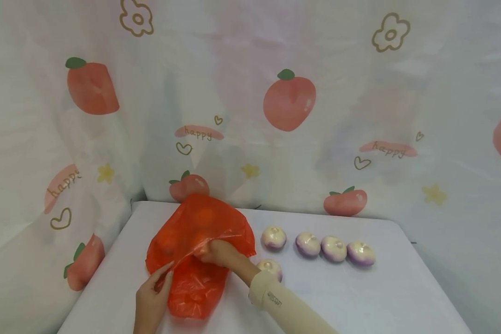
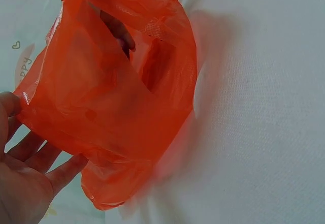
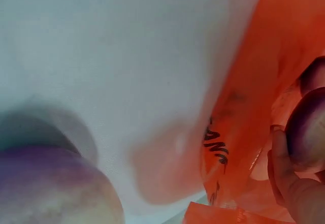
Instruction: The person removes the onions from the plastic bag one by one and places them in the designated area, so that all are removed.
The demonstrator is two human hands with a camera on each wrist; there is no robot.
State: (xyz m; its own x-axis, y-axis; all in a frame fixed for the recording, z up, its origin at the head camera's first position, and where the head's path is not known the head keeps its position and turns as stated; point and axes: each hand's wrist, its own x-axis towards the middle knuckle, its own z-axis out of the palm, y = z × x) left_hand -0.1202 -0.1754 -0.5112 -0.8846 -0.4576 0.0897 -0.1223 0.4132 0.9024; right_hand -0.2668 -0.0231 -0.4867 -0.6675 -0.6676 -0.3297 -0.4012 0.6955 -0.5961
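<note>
An orange-red plastic bag (image 1: 196, 292) lies on the table, its mouth turned toward the right arm. My left hand (image 1: 152, 292) pinches the bag's edge between thumb and fingers; in the left wrist view that hand (image 2: 25, 178) has its other fingers spread along the film. Reaching into the mouth, my right hand (image 1: 219, 253) is partly covered by the bag. The right wrist view shows this hand (image 3: 294, 193) gripping a purple-and-white turnip (image 3: 310, 132) inside, beside another turnip (image 3: 315, 76). Rounded shapes show dimly through the bag's far part.
Three turnips stand close in a row at the right, the middle one (image 1: 333, 248) touching its neighbours or nearly so. Another turnip (image 1: 274, 237) sits just right of the bag, and one more (image 1: 269, 270) is partly behind the right forearm. A printed curtain (image 1: 242, 153) rises behind the white table (image 1: 359, 297).
</note>
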